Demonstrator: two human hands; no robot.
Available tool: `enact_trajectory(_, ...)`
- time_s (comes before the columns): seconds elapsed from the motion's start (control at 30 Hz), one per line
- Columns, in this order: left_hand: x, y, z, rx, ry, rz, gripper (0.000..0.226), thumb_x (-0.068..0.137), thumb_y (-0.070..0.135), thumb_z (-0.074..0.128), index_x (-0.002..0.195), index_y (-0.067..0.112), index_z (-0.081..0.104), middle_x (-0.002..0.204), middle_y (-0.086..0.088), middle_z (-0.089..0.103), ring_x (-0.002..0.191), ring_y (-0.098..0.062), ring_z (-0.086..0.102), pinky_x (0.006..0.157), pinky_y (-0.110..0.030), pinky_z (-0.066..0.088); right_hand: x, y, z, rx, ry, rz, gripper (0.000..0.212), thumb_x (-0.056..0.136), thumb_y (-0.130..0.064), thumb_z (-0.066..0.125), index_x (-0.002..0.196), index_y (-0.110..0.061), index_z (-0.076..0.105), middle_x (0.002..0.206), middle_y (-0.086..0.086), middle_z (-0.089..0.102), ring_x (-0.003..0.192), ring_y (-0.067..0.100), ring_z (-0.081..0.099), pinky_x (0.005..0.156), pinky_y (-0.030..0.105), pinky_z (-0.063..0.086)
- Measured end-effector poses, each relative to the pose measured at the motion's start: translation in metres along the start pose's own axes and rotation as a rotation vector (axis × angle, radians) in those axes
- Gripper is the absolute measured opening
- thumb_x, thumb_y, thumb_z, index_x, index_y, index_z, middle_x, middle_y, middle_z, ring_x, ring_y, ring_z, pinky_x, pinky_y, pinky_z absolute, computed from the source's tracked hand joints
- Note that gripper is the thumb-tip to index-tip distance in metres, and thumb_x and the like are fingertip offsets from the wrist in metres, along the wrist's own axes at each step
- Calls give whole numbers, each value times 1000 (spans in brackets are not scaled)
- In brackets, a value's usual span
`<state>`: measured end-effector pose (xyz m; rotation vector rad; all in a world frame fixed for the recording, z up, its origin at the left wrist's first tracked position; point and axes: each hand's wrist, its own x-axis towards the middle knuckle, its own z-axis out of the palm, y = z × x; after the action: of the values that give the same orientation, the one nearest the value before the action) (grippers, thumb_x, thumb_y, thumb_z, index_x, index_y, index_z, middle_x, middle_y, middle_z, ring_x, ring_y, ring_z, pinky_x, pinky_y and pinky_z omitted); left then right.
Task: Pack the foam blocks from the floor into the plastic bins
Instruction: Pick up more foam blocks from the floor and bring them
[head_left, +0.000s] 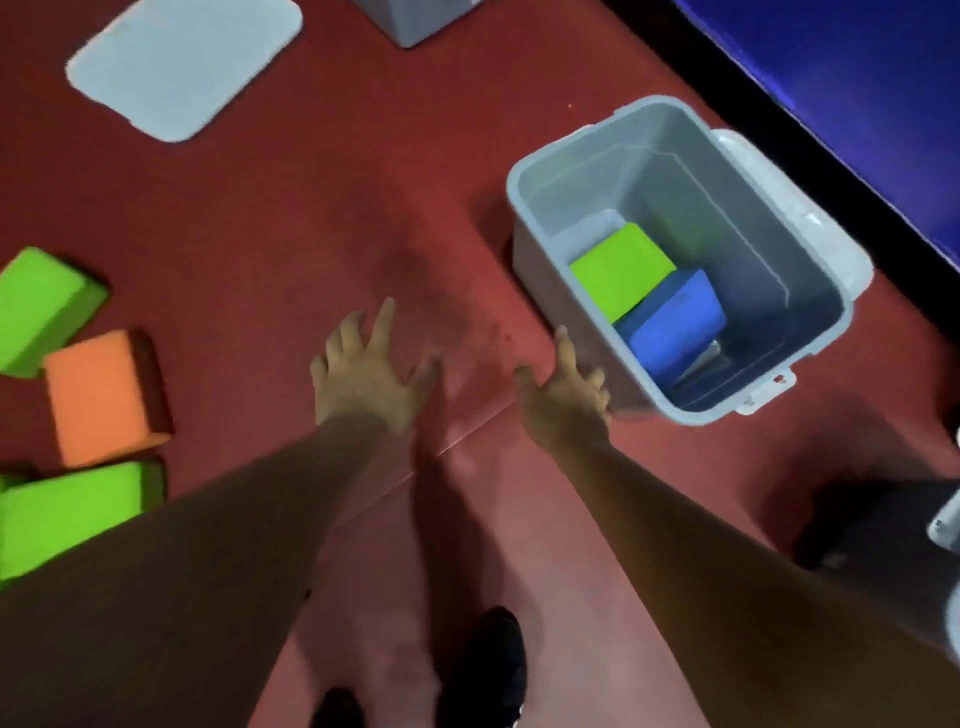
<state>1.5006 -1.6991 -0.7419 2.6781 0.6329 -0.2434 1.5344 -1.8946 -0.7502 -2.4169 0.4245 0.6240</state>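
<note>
fingers (384, 317) spread apart on left hand (363, 379) and right hand (563, 400), empty; bin (535, 260) at 2 o'clock holds one green block (621, 275), one blue block (675, 327); floor (311, 208) at 9 o'clock: two green blocks (41, 306), one orange block (98, 395); lid (182, 62) at 11

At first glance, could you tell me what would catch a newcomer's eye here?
The grey bin at right, with a green block and a blue block inside. Next, the orange block and loose green blocks on the red floor at far left. Between them, the left hand and right hand reach forward, fingers spread, holding nothing.
</note>
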Motion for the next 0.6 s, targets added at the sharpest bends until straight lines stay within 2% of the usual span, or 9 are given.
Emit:
enact_trajectory(0.1, -25, -67, -11, -19, 26, -102, 84, 91, 72, 43, 161, 33, 18, 161, -9, 24, 148, -31, 21, 117, -52, 20, -36, -26, 51, -67, -42, -128, 73, 96, -53, 54, 160, -39, 22, 147, 20, 41, 135, 41, 42, 112, 48, 34)
enact_trajectory(0.23, -66, -160, -11, -29, 84, -250, 85, 89, 72, 47, 160, 31, 23, 158, -10, 30, 144, -33, 29, 114, -52, 24, -85, -53, 124, -210, -191, -226, 73, 98, -58, 47, 160, -41, 12, 153, 17, 34, 137, 41, 39, 112, 51, 35)
enact_trajectory(0.37, -120, -255, -3, -70, 75, -374, 84, 90, 71, 48, 160, 32, 21, 160, -10, 27, 145, -34, 28, 115, -52, 23, -144, -61, 203, -331, -255, -322, 77, 98, -62, 45, 161, -40, 7, 155, 19, 31, 138, 43, 37, 112, 55, 36)
enact_trajectory(0.5, -188, -363, 9, -60, 50, -447, 88, 85, 76, 35, 158, 29, 27, 156, -14, 33, 142, -34, 33, 110, -54, 29, -212, -61, 298, -436, -289, -384, 78, 96, -61, 49, 161, -38, 13, 156, 18, 31, 138, 42, 37, 111, 54, 34)
enact_trajectory(0.6, -239, -434, 33, -77, 34, -538, 85, 87, 76, 41, 156, 29, 30, 155, -13, 34, 141, -34, 34, 110, -56, 29, -258, -56, 378, -561, -322, -436, 79, 94, -65, 49, 161, -40, 15, 152, 17, 35, 135, 40, 41, 108, 50, 37)
